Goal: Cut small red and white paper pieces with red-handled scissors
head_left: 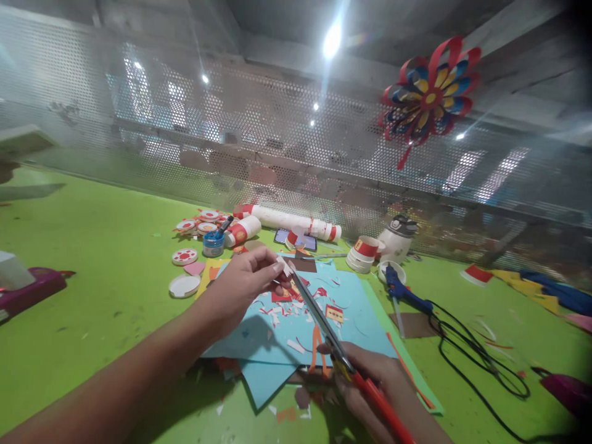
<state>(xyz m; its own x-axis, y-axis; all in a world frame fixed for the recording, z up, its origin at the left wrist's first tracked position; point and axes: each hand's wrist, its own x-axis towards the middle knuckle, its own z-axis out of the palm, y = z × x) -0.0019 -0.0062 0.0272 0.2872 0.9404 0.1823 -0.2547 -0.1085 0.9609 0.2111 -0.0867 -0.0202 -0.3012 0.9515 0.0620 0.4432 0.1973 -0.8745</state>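
Between the thumb and fingers of my left hand (238, 283) is a small white paper piece (284, 266). My right hand (372, 379) is closed round the red handles of a pair of scissors (317, 316). The scissors' long metal blades point up and left, their tips right at the paper's edge. Whether the tips touch it I cannot tell. Underneath lie light blue sheets (356, 302), strewn with red and white paper scraps (277, 314) and a small yellow patterned piece (334, 313). My left fingertips are partly hidden behind the paper.
A blue glue gun (407, 293) with a looping black cord (456, 357) lies at the right. Behind the sheets are a long white tube (287, 221), a blue jar (213, 245), paper cups (362, 254) and a phone (303, 239). A mesh screen (277, 142) stands behind the green table (115, 234).
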